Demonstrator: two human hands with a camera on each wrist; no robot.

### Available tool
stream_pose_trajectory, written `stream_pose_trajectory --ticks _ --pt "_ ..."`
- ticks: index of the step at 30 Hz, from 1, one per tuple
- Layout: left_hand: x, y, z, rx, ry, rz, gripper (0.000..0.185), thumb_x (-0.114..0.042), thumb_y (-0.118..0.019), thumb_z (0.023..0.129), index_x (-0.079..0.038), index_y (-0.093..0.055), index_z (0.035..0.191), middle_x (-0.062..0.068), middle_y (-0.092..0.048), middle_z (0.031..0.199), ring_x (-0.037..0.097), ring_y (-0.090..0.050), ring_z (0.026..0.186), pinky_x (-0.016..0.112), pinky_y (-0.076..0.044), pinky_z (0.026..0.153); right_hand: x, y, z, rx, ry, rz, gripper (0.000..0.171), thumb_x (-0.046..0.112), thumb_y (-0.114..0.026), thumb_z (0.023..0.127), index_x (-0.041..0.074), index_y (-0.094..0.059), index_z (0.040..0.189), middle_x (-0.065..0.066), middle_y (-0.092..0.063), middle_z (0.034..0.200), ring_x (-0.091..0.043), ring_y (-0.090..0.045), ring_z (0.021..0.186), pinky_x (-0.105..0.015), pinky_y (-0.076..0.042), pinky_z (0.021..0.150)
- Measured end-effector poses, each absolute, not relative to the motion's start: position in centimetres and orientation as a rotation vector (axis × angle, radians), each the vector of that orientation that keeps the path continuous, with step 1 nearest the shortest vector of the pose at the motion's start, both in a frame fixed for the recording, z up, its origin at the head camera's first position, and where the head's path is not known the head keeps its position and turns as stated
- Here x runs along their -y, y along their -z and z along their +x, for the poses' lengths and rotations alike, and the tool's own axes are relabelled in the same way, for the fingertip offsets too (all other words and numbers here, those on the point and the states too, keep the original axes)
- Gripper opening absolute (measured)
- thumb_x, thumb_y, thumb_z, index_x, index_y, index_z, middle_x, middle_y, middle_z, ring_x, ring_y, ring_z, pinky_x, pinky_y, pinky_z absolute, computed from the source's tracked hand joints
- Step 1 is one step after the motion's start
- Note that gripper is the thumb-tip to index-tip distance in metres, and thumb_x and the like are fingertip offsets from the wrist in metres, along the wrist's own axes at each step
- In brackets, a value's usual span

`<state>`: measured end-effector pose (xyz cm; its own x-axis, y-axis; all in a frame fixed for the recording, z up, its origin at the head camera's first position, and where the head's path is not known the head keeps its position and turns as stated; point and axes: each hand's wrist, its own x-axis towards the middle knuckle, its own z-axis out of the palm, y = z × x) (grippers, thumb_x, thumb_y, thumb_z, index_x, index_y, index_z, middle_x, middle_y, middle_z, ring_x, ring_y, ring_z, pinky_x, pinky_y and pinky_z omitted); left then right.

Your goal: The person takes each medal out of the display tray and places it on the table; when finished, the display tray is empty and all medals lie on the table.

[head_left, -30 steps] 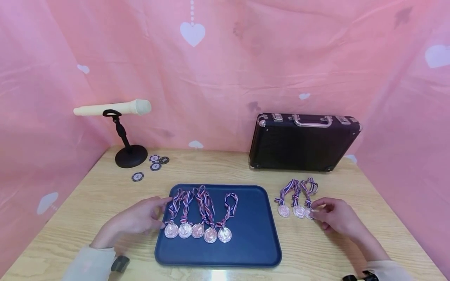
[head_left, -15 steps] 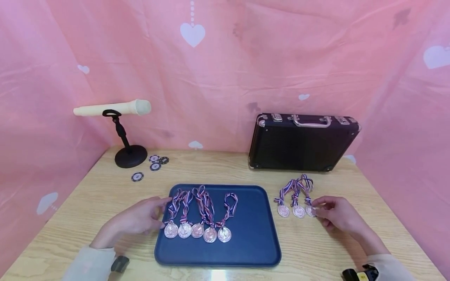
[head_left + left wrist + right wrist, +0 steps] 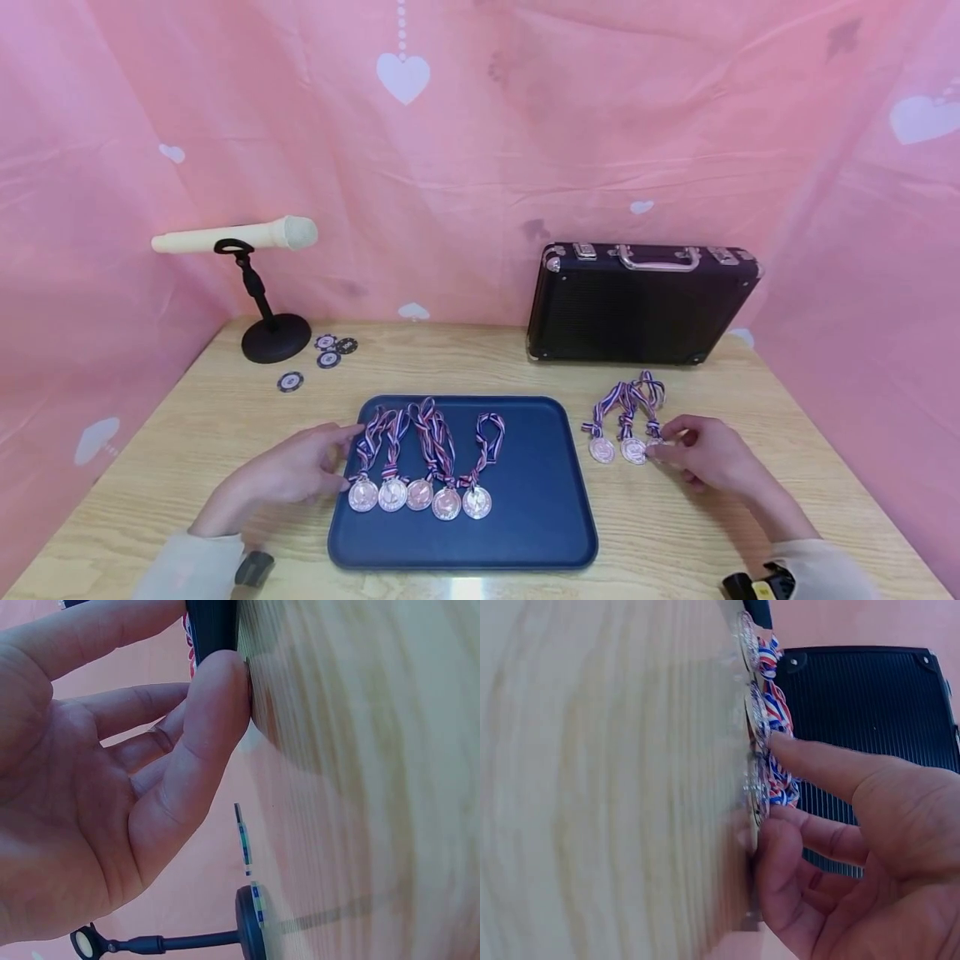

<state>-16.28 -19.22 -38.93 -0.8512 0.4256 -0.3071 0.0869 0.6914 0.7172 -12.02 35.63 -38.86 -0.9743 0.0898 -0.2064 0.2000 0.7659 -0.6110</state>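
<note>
The right hand (image 3: 708,457) lies on the table (image 3: 675,533) with its thumb and forefinger pinched on the nearest medal (image 3: 654,450) of three that sit in a short row just right of the tray; the wrist view shows the fingertips (image 3: 780,750) on the disc's edge and its striped ribbon, the medal flat on the wood. The other two medals of that row (image 3: 617,448) lie just beside it, ribbons bunched together toward the black case (image 3: 641,304) behind them.

The left hand (image 3: 296,471) rests with fingers loosely spread at the left edge of the blue tray (image 3: 540,533), thumb against the rim as the wrist view shows, holding nothing. Five medals (image 3: 420,496) lie in a line on the tray's left half, ribbons stretched away from the person; the right half is bare.

By the look of it, the step in hand is taking up the next medal to carry to the tray. The next move would call for lifting disc and ribbon free without dragging the tangled neighbours, then laying it to the right of the fifth medal, ribbon straightened

Farther off stand a microphone (image 3: 236,237) on its stand and a few poker chips (image 3: 322,354)
</note>
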Motion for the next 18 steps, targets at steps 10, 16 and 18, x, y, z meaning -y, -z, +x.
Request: stream_pose_trajectory --ticks 10,16,18 --pt "19.3 39.0 -16.3 -2.442 -1.023 0.414 0.077 0.002 -0.078 0.089 -0.001 -0.045 0.158 0.007 -0.058 0.112 0.021 -0.058 0.058 0.032 -0.051 0.049 -34.9 39.1 -12.2 -2.824 0.953 0.233 0.042 0.027 -0.085 0.088 -0.001 -0.064 0.113 -0.005 -0.055 0.078 -0.017 -0.058 0.056 -0.03 -0.048 0.047" --pt "19.2 38.9 -16.3 -2.445 -1.004 0.382 0.077 0.002 -0.078 0.089 -0.003 -0.046 0.158 0.007 -0.058 0.111 0.021 -0.057 0.06 0.031 -0.051 0.051 -34.0 39.2 -12.3 -2.838 0.946 0.195 0.04 0.027 -0.084 0.089 0.001 -0.065 0.113 -0.005 -0.057 0.078 -0.016 -0.057 0.055 -0.03 -0.048 0.046" --pt "19.1 38.9 -16.3 -2.444 -0.998 0.367 0.076 0.002 -0.078 0.089 -0.004 -0.046 0.158 0.007 -0.059 0.112 0.022 -0.057 0.06 0.031 -0.05 0.051 -33.9 39.1 -12.4 -2.832 0.946 0.191 0.041 0.028 -0.085 0.088 0.001 -0.065 0.113 -0.005 -0.058 0.079 -0.017 -0.058 0.055 -0.03 -0.048 0.046"
